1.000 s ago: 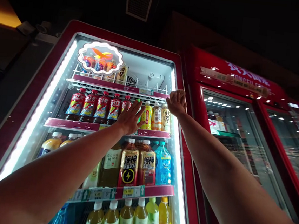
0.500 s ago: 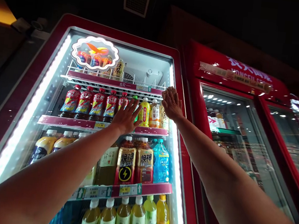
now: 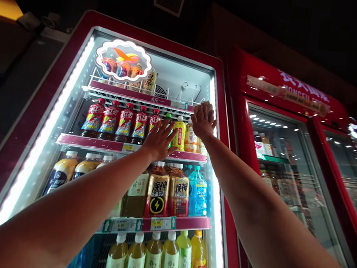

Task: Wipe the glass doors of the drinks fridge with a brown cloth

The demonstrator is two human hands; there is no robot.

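Observation:
My left hand [image 3: 160,140] lies flat with fingers spread on the glass door of a lit red drinks fridge [image 3: 222,163], in front of a shelf of bottles. My right hand [image 3: 203,120] presses a crumpled beige cloth [image 3: 201,106] against the same glass, near the door's right edge. The cloth shows above and around the fingers; the part under the palm is hidden. Behind the hands stand a yellow bottle [image 3: 179,135] and a white-and-orange bottle [image 3: 191,140].
Red-labelled tea bottles [image 3: 93,117] fill the left of that shelf. Below are dark-labelled drinks [image 3: 157,193] and a blue bottle [image 3: 197,192]. A glowing wavy-edged sign [image 3: 124,60] sits on the upper glass. Another red fridge [image 3: 283,97] stands to the right.
My right hand has slid left over the glass with the cloth, away from the door's right edge. The left hand stays at the same spot on the glass; the view has shifted slightly.

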